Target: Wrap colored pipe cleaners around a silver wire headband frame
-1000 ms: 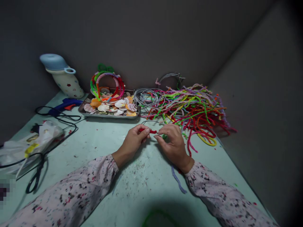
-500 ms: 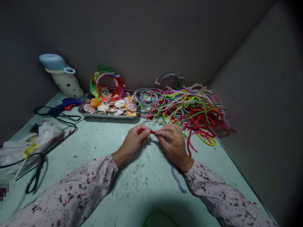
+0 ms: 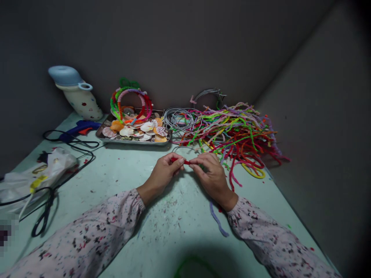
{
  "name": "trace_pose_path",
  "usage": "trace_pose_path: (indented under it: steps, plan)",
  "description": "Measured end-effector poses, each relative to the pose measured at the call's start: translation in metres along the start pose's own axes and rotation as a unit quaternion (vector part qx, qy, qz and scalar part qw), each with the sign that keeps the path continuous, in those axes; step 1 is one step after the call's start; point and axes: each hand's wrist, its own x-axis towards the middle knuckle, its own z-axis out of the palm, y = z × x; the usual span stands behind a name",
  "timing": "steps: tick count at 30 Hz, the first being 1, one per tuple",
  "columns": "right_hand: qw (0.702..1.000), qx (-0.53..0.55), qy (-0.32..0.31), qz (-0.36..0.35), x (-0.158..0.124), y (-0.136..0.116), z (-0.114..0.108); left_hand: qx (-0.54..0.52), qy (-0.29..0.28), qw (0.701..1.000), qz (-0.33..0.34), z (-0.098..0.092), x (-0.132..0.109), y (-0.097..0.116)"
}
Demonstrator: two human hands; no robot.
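Note:
Between my two hands is a short stretch of red pipe cleaner (image 3: pixel 187 162), held just above the table. My left hand (image 3: pixel 168 168) pinches its left end between thumb and forefinger. The fingertips and thumb of my right hand (image 3: pixel 213 175) close on its right end. Just behind my fingers a thin grey wire (image 3: pixel 185 147) curves in an arc; whether it joins the red piece is hidden by my hands. A lilac pipe cleaner (image 3: pixel 218 220) lies on the table by my right wrist.
Behind my hands stands a metal tray (image 3: pixel 136 143) of seashells with fuzzy coloured rings (image 3: pixel 118 104) on it. Coiled grey wire (image 3: pixel 179 117) and a heap of pipe cleaners (image 3: pixel 240 127) lie right of it. A bottle (image 3: pixel 82 100), black cable (image 3: pixel 50 208) and plastic bag (image 3: pixel 58 162) are left.
My right hand's fingers have shifted slightly and turned at the red pipe cleaner's right end. My left hand stays in place.

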Motion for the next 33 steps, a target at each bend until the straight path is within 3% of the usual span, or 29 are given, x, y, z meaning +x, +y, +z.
trace_pose_path:
  steps: [7, 18, 33]
  plan:
    - [0.999, 0.029, -0.035, 0.026, 0.0005, -0.0010, 0.0010, 0.000, 0.001, 1.000, 0.002, 0.0000, -0.0001, 0.0013]
    - [0.999, 0.021, -0.023, 0.030, -0.0005, 0.0007, 0.0014, -0.001, 0.004, 1.000, 0.007, 0.0002, -0.0006, 0.0020]
    - [0.996, 0.040, -0.066, 0.044, 0.0009, 0.0010, 0.0024, 0.011, 0.002, 1.000, 0.017, 0.0013, -0.0012, 0.0020]
